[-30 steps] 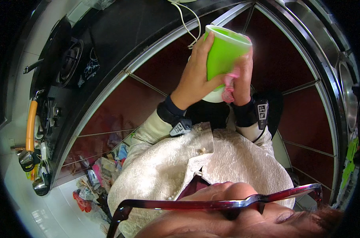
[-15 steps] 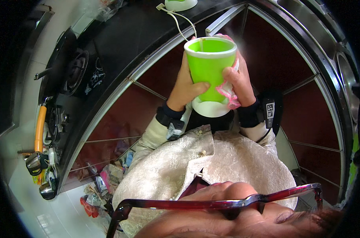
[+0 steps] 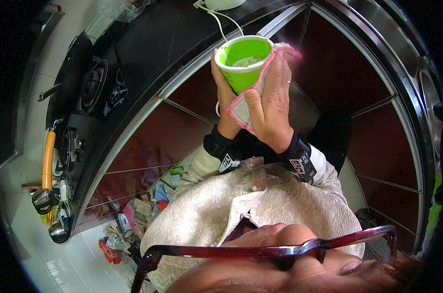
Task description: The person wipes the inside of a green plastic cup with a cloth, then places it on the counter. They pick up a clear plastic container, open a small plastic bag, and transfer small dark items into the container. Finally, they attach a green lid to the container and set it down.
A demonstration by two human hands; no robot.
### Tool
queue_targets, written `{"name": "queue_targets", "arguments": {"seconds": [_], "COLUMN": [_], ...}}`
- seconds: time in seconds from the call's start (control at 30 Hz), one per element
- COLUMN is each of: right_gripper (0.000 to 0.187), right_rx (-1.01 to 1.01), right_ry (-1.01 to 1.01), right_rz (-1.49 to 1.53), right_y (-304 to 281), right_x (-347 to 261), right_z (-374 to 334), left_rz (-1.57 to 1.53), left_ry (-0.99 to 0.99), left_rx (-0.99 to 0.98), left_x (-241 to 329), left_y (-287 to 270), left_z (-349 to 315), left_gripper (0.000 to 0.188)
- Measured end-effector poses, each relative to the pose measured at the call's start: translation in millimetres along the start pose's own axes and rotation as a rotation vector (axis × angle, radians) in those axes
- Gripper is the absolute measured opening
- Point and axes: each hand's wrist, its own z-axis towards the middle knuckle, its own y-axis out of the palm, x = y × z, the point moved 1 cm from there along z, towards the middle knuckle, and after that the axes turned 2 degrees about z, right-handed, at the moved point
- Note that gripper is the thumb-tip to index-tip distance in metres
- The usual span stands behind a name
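Note:
A tapered green cup-shaped container (image 3: 238, 81) with a white rim is held up in front of my body, tilted so that its inside shows. Pale fittings are visible at its bottom, too small to name. My left hand (image 3: 224, 95) wraps round the container's left side, its fingers partly hidden behind it. With my right hand (image 3: 274, 110) I press a white cloth (image 3: 241, 111) with pink edging against the right side and the rim. One corner of the cloth sticks out past the fingertips. The container's base is hidden behind my hands and the cloth.
Beyond the container, a white cord (image 3: 226, 19) lies on the black counter (image 3: 158, 46) near a white rounded object (image 3: 225, 4). A gas hob (image 3: 95, 85) is at the left. Dark red cabinet doors (image 3: 138, 141) surround me, and bagged clutter (image 3: 115, 249) lies at lower left.
The container has moved slightly left and tipped, so its inside shows and its white base no longer does. My right hand and the cloth now cover more of its right side and rim.

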Motion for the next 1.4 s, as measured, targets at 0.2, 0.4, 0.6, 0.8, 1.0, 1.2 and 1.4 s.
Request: {"name": "queue_targets", "arguments": {"seconds": [0.2, 0.4, 0.6, 0.8, 1.0, 1.2, 1.4], "right_gripper": [0.046, 0.074, 0.048, 0.059, 0.059, 0.043, 0.057], "right_rx": [-0.007, 0.142, 0.074, 0.150, 0.096, -0.082, -0.001], "right_ry": [0.081, 0.124, 0.379, 0.044, 0.185, 0.448, 0.528], "right_rz": [0.551, 0.046, 0.619, 0.362, 0.608, 0.982, 1.202], "right_y": [-14.4, 10.8, -6.2, 2.2, 9.4, -4.1, 6.6], "right_x": [24.8, -4.3, 29.2, 16.0, 25.2, 55.0, 26.6], "right_z": [35.5, 7.2, 37.0, 26.5, 19.6, 21.3, -3.6], "left_rz": [0.317, -0.218, 0.227, 0.253, 0.213, -0.056, 0.045], "left_ry": [0.153, -0.125, 0.035, 0.081, 0.117, -0.006, 0.040], "left_rx": [-0.113, 0.053, -0.095, -0.047, -0.087, -0.155, -0.073], "left_x": [16.4, -4.9, 5.1, 3.1, 7.5, 19.8, 21.2], "left_y": [-5.1, 7.2, -9.6, 2.0, -7.1, -20.5, -17.4], "left_z": [-7.0, 5.8, -9.7, -4.9, -4.2, -8.8, -2.1], "left_gripper": [0.121, 0.111, 0.125, 0.122, 0.122, 0.128, 0.125]}}
